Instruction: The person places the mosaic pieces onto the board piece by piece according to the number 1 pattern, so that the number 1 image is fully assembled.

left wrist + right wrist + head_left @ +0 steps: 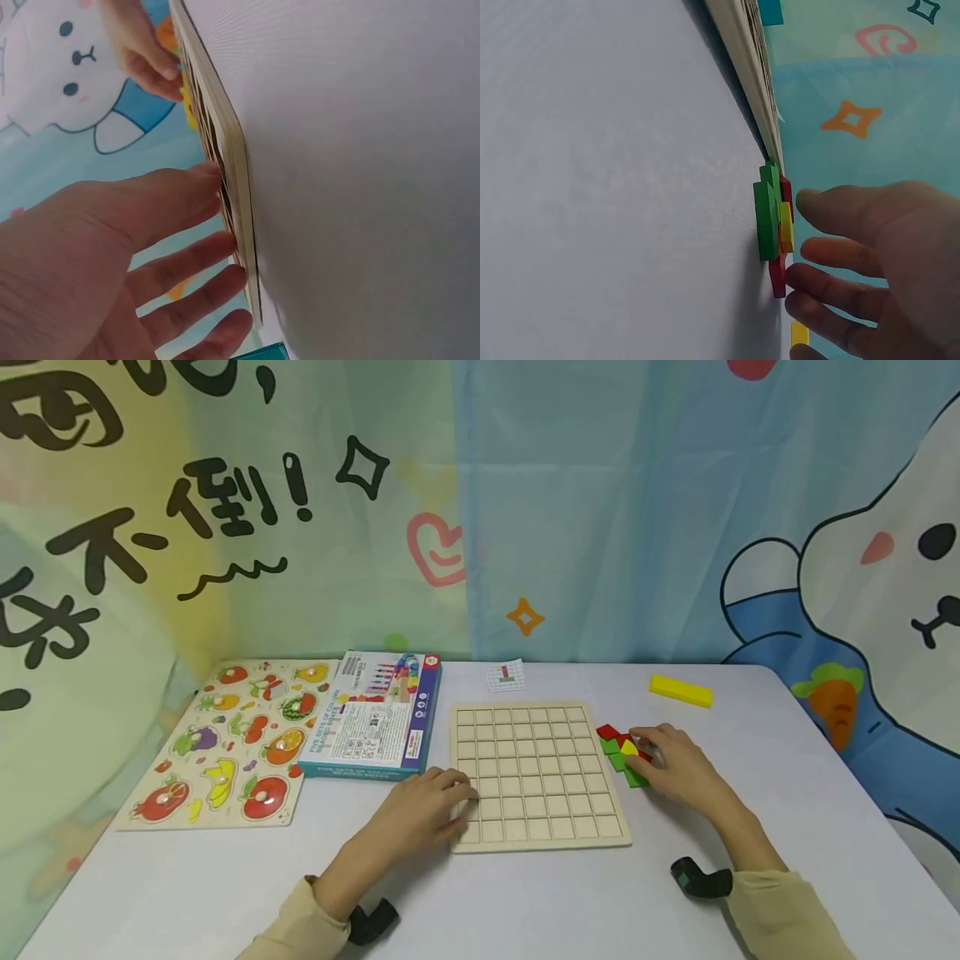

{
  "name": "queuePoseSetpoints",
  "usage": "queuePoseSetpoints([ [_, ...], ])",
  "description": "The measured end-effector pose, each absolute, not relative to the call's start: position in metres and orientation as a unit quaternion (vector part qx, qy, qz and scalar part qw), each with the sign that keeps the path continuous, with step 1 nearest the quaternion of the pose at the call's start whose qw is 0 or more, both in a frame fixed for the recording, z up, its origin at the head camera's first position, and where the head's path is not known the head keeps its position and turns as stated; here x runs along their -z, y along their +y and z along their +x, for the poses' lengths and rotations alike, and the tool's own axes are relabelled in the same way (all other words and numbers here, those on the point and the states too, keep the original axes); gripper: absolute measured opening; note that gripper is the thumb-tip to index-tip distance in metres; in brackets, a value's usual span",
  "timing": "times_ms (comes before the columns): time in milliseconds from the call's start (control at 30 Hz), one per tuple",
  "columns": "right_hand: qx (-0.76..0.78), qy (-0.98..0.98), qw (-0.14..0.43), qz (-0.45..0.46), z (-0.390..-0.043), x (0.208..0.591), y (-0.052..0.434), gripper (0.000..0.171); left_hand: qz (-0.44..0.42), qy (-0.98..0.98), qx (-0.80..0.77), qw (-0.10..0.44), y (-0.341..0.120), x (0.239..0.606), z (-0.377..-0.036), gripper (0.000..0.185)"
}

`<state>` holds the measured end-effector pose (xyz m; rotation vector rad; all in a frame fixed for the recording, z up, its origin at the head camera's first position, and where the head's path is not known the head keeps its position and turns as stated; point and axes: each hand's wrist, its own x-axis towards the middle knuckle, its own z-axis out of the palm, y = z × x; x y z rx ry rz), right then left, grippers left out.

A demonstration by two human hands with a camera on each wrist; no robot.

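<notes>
A wooden grid board (534, 778) lies flat on the table with its square cells bare. My left hand (423, 810) rests at its left edge, thumb and fingertips touching the rim, fingers spread in the left wrist view. Just right of the board is a small pile of square tiles: green tiles (617, 762), red tiles (607, 732) and a yellow tile (628, 747) on top. My right hand (678, 768) hovers at the right side of this pile, fingers loosely bent and apart. Nothing shows between thumb and fingers in the right wrist view.
A small pattern card (506, 676) lies behind the board. A yellow bar (681, 691) sits at the back right. To the left are a boxed game (367, 727) and a fruit puzzle board (225, 743). A printed curtain (600, 510) hangs behind the table.
</notes>
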<state>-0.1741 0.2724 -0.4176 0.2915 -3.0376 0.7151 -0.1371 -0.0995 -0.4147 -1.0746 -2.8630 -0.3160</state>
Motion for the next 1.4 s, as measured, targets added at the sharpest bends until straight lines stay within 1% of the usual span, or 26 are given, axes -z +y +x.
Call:
queuePoseSetpoints([
  [333, -0.225, -0.970, 0.002, 0.091, -0.177, 0.423, 0.273, 0.043, -0.347, -0.933, 0.095, 0.019, -0.096, 0.412, -0.141, 0.033],
  [500, -0.229, -0.969, 0.017, 0.087, -0.176, 0.427, 0.272, 0.035, -0.350, -0.929, 0.119, -0.013, -0.095, 0.413, -0.145, 0.039],
  [667, -0.224, -0.970, 0.025, 0.087, -0.175, 0.429, 0.274, 0.032, -0.351, -0.925, 0.139, -0.036, -0.096, 0.415, -0.146, 0.040],
  [1067, -0.249, -0.965, 0.030, 0.076, -0.180, 0.429, 0.275, 0.028, -0.346, -0.930, 0.121, -0.036, -0.094, 0.412, -0.143, 0.037],
  [1233, -0.266, -0.961, 0.037, 0.066, -0.181, 0.427, 0.274, 0.023, -0.347, -0.930, 0.118, -0.034, -0.094, 0.413, -0.142, 0.037],
  [1400, -0.296, -0.951, 0.036, 0.080, -0.185, 0.425, 0.272, 0.021, -0.346, -0.930, 0.119, -0.031, -0.094, 0.413, -0.143, 0.037],
])
